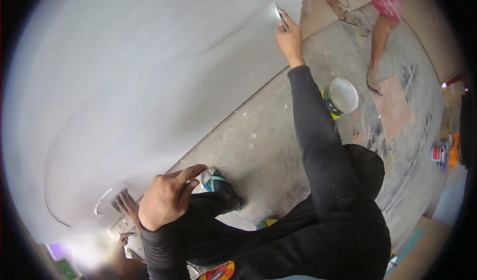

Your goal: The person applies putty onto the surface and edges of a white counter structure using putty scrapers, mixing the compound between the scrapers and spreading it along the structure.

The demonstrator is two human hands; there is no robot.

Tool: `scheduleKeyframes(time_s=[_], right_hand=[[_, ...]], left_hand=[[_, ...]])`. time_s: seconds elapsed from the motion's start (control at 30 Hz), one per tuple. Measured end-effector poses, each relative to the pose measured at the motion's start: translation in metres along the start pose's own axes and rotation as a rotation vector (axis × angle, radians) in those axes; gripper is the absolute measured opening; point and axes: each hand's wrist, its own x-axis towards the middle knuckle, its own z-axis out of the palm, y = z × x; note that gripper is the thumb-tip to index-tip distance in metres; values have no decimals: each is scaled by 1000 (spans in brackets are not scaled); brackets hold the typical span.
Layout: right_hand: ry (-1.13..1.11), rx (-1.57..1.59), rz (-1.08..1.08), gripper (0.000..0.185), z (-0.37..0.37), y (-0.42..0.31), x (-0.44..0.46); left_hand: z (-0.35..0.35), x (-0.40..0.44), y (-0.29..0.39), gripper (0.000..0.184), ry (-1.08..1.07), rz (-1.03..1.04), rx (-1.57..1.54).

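Note:
My right hand (289, 39) is at the upper middle, its fingers wrapped round a metal putty knife (281, 15) whose blade lies at the pale grey wall (139, 71). Lower left, my left hand (166, 200) hangs in front of the wall's bottom edge, with the index finger pointing out and the other fingers curled; what it holds, if anything, is hidden. A bucket (344, 95) with whitish contents stands on the floor beside my right forearm.
Another person's bare legs (380, 44) are at the upper right, near a pinkish board (392, 108) on the stained floor (263, 131). At lower left, a co-worker's hand (127, 203) holds a flat tool against the wall. My shoe (216, 183) is by the wall.

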Motion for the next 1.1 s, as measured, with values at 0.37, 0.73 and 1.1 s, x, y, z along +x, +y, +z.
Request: scheduleKeyframes(time_s=[0.37,0.73,1.1], right_hand=[[12,101,83,40,70,-79,-134],[8,265,300,43,131,-230,-230],[-174,54,-299,63,166,-333,-325]], left_hand=[[-20,-49,8,31,-102,72,-46],[-45,-107,-3,29,-309,567,-337],[-43,-123,-28,29,-361,788,-484]])
